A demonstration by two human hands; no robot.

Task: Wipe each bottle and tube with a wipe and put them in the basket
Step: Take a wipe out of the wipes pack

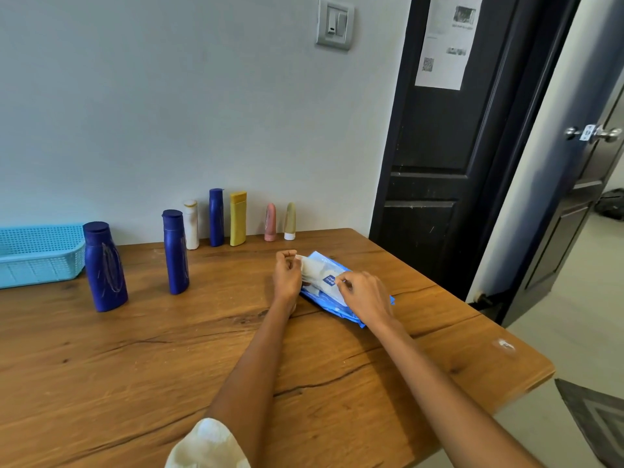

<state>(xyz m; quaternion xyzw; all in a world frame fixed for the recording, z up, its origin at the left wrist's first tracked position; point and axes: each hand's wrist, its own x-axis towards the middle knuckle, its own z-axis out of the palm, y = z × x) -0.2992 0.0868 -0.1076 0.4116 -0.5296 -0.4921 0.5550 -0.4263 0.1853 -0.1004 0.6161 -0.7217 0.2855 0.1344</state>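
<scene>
You are looking down at a wooden table (141, 359) pushed against a pale wall. Both your bare arms reach forward to a blue pack of wipes (332, 307) lying flat on the table, right of centre. Your left hand (287, 273) pinches the edge of a white wipe (312, 266) at the pack's left end, fingers curled around it. Your right hand (366, 293) rests on top of the pack, its fingertips pinching at the white flap near the label.

At the far left edge of the table sits a light blue plastic basket (40, 255) with latticed walls. Just beside it stands a large dark blue bottle (104, 266), and a little to its right a slimmer dark blue bottle (175, 253). Further back, along the wall, a row stands upright: a white bottle (191, 224), another dark blue bottle (216, 217), a yellow bottle (238, 219), then a pink tube (270, 222) and a beige tube (290, 221) standing on their caps. All of these are outside the basket, well apart from your hands.

To the right is a dark door (449, 146) with a printed paper (445, 40) stuck on it, and a light switch (334, 23) on the wall.
</scene>
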